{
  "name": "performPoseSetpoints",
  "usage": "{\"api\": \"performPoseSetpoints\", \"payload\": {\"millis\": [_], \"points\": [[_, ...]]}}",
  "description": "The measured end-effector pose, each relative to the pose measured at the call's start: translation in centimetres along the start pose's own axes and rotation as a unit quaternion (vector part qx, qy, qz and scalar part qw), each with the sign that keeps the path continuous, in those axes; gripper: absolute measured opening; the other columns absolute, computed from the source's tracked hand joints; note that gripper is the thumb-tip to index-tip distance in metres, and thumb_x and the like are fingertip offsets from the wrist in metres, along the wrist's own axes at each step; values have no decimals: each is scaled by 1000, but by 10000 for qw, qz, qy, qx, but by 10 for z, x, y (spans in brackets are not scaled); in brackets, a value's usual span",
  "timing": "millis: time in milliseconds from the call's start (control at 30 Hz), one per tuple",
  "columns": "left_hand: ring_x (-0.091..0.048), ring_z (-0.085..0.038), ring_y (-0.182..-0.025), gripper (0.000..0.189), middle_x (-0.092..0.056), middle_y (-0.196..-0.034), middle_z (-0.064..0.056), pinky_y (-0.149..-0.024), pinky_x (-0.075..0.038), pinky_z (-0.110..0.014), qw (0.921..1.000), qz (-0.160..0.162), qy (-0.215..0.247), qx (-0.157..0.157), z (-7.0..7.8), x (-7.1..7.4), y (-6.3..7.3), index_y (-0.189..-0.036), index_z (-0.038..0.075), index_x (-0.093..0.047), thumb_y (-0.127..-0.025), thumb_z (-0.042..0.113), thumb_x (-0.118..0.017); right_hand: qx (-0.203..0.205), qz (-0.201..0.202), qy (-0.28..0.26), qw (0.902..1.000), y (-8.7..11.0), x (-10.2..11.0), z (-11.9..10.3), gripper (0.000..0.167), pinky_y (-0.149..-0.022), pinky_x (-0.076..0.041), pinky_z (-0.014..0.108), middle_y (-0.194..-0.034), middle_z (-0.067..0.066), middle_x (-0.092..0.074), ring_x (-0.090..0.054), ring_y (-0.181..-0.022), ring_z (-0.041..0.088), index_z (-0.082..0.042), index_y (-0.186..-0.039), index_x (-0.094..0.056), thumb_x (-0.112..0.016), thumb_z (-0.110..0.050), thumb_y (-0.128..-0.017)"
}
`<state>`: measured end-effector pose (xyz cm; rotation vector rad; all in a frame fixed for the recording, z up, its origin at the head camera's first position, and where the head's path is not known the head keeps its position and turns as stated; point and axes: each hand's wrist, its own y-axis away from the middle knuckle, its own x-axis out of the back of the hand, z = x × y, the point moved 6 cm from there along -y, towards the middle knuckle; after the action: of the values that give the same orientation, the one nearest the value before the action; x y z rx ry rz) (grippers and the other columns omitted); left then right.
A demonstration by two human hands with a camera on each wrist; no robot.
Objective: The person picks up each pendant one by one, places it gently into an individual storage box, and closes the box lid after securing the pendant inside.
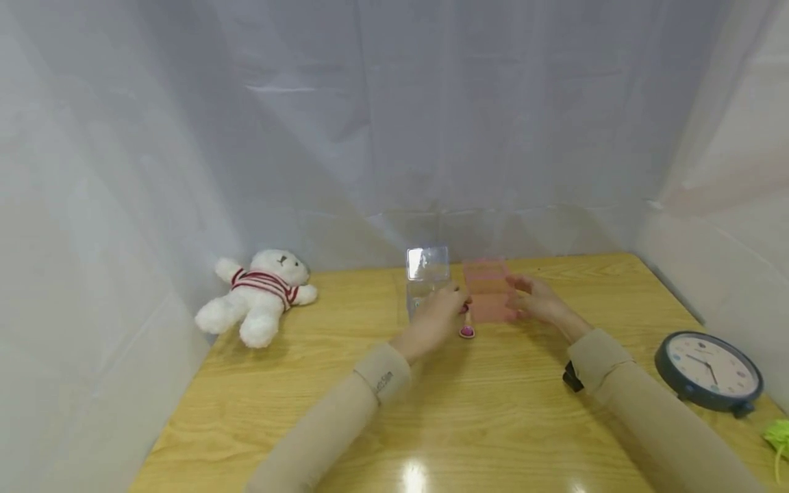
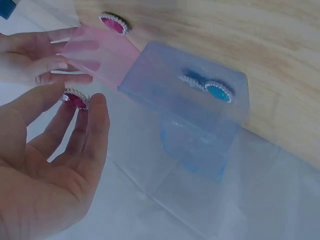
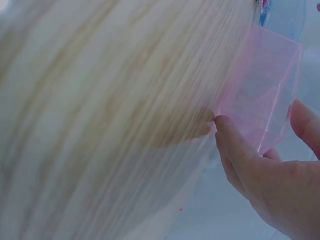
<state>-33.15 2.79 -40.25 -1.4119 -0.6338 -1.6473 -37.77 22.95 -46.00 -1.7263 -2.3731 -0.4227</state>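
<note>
wooden table (image 1: 481,411) — pink jewel (image 2: 76,101) in left hand (image 2: 55,160)

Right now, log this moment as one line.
left hand: pinches pink jewel | right hand: at pink box | blue box: blue jewel inside | table: second pink jewel

The right grip (image 3: 270,170) is at the near end of a clear pink box (image 3: 262,75), fingers on one side, thumb on the other. Beyond it, farther from the grip, part of a clear blue box (image 3: 290,20) shows. Beside the fingers lies the wood-grained counter (image 3: 90,110), bearing the grip's shadow (image 3: 172,127).
</note>
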Motion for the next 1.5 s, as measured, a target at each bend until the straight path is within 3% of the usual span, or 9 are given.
{"api": "performPoseSetpoints", "payload": {"millis": [167, 300, 400, 700, 867, 1033, 1500], "points": [[-67, -14, -93, 22, -71, -112, -2, -74, -57, -21, 10000, -30, 70, 11, -2, 1, -15, -121, 13, -75, -101, 19, -71, -3, 21, 38, 10000, 1, 2, 2, 68, -103, -62, 36, -170, 35, -19, -42, -147, 50, 11, -162, -19, -54, 0, -105], [-70, -19, -106, 23, -71, -122, -7, -85, -61, -21, 9981, -141, 605, 5, -2, -1, -25, -124, 7, -72, -102, 12, -67, -43, 13, -33, 10000, 1, 2, 4, 67, -107, -60, 42, -170, 35, -18, -39, -150, 51, 11, -162, -18, -53, 1, -106], [-71, -22, -113, 26, -70, -129, -8, -94, -62, -23, 9974, -132, 702, -18, 0, -1, -31, -127, 5, -71, -102, 9, -66, -49, 4, -21, 10000, 2, 2, 4, 67, -109, -59, 46, -170, 36, -16, -35, -152, 52, 11, -162, -18, -53, 1, -106], [-70, -19, -119, 29, -66, -135, -6, -101, -60, -24, 9990, -80, 438, -94, 6, -2, -44, -131, 9, -69, -103, 10, -65, -5, 4, 90, 10000, 3, 6, 3, 66, -109, -59, 47, -171, 36, -17, -32, -154, 52, 11, -162, -18, -52, -1, -106], [-68, -19, -122, 30, -65, -138, -4, -105, -59, -28, 9996, -117, 248, 12, 8, -6, -51, -132, 12, -69, -102, 12, -68, 38, 25, 9, 10000, 2, 6, 3, 68, -106, -60, 45, -170, 36, -18, -38, -150, 53, 8, -163, -18, -52, 1, -106], [-66, -17, -121, 34, -66, -135, -3, -105, -59, -27, 9995, -203, 161, 160, 6, -15, -59, -132, 14, -69, -99, 12, -72, 78, 31, -7, 10000, 3, 5, 2, 67, -112, -56, 52, -170, 37, -18, -34, -152, 54, 7, -163, -19, -53, 1, -105], [-66, -21, -128, 31, -69, -138, -2, -110, -57, -37, 9982, -197, 484, 289, -2, -26, -72, -128, 14, -73, -98, 8, -71, 103, 20, -284, 9995, 3, 0, 3, 67, -118, -50, 56, -171, 34, -16, -29, -156, 52, 9, -162, -18, -54, -5, -107]]}}
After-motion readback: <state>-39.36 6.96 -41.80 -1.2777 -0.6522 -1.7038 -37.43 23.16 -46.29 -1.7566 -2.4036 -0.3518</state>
